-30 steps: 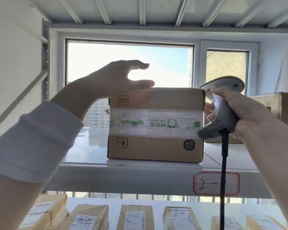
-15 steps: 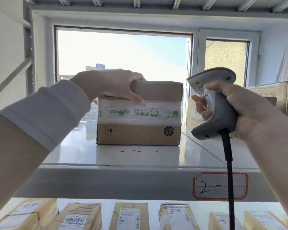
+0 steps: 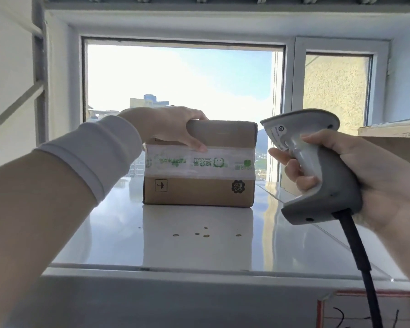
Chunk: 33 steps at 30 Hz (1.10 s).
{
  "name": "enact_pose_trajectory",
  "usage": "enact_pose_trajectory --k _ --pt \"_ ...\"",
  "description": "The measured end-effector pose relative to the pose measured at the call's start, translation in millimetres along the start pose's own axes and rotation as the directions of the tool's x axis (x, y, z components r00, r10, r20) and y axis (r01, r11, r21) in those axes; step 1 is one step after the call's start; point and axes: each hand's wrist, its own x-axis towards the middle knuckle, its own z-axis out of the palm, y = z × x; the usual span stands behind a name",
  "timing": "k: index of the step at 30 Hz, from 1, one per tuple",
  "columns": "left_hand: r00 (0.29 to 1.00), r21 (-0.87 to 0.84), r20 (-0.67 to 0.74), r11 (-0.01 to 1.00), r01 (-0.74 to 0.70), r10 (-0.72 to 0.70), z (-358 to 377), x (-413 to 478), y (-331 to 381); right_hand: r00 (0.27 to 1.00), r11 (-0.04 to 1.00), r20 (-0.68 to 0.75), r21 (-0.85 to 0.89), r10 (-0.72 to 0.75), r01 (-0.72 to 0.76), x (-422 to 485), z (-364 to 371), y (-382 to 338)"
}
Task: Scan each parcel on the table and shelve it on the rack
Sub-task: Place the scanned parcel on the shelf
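A brown cardboard parcel (image 3: pixel 199 183), wrapped with white tape printed in green, stands on the white rack shelf (image 3: pixel 194 247), well back from its front edge. My left hand (image 3: pixel 173 127) grips the parcel's top left corner, thumb on the front face, fingers over the top. To the parcel's right, my right hand (image 3: pixel 376 178) holds a grey handheld scanner (image 3: pixel 317 171) by its handle, head pointing left and up. A black cable (image 3: pixel 362 268) hangs from the scanner.
Another cardboard box (image 3: pixel 393 136) sits at the right edge on the same shelf. A red-framed handwritten label (image 3: pixel 365 311) marks the shelf's front lip. A window is behind the shelf; rack uprights (image 3: pixel 39 74) stand at left.
My left hand came down from above the parcel and took hold of its top. The parcel now sits deeper on the shelf. The lower shelf with its parcels has left the view.
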Motion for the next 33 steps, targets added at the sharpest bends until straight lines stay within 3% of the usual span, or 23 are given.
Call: enact_pose_trajectory --k 17,24,29,33 --pt "1.0 -0.058 0.023 0.998 -0.006 0.008 15 17 -13 1.0 0.998 -0.019 -0.053 0.017 -0.018 -6 -1 6" --pt "0.987 -0.05 -0.136 0.994 -0.094 0.086 9 -8 33 0.999 1.0 -0.047 0.003 -0.02 0.02 -19 -12 2" --pt "0.935 -0.307 -0.289 0.905 -0.295 0.207 9 -40 125 0.99 0.994 -0.085 0.013 -0.111 0.113 -78 -50 -15" --pt "0.927 -0.625 -0.275 0.685 -0.375 0.256 31 -78 213 0.969 0.984 -0.176 -0.056 -0.176 0.169 -151 -88 -32"
